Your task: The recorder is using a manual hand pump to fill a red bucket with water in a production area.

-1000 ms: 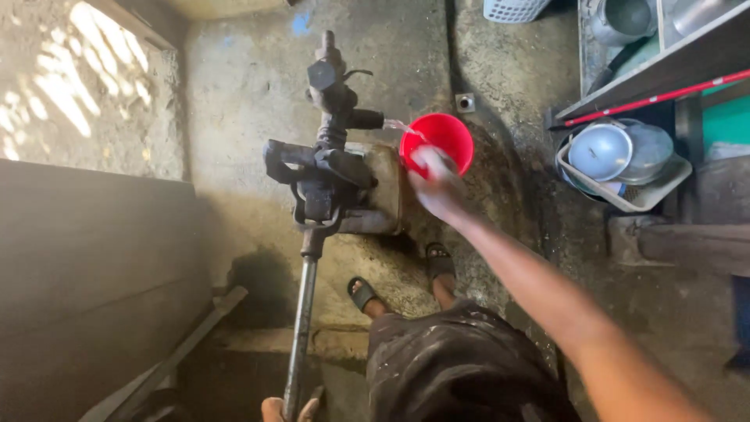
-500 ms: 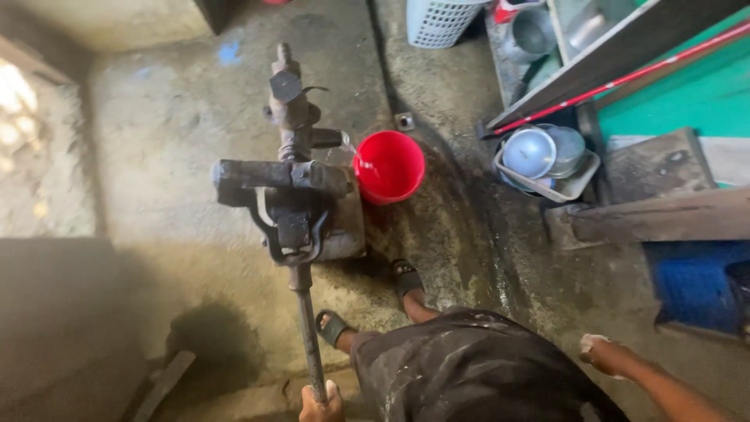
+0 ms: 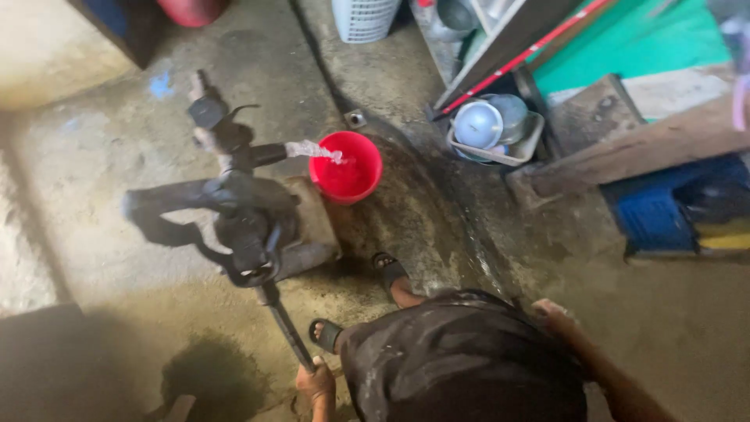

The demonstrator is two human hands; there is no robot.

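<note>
**Water now runs from the pump spout into the red bucket**

Since half a second ago a stream of water (image 3: 314, 150) has started from the spout, where before the spout was dry, and the long handle has swung lower toward the person. The right arm, a second ago stretched out to the bucket, has drawn back to the person's side.

The wet grey concrete floor (image 3: 437, 211) fills most of the view, dark and damp around the pump base. The black cast-iron hand pump (image 3: 234, 203) stands upright on a small concrete block, its spout pointing right. Its long dark metal handle (image 3: 283, 324) slants down from the pump body toward the bottom edge. The round red plastic bucket (image 3: 346, 166) sits on the floor just beside the block, right under the spout, catching the stream.

The left hand (image 3: 316, 384) is low at the frame's bottom, arm straight down, fingers clamped round the end of the handle. The right hand (image 3: 553, 312) hangs beside the person's hip, arm bent back, holding nothing; its fingers look loosely apart, though they are small and dim.

A pale tray of metal bowls (image 3: 492, 129) rests on the floor well right of the bucket.
</note>
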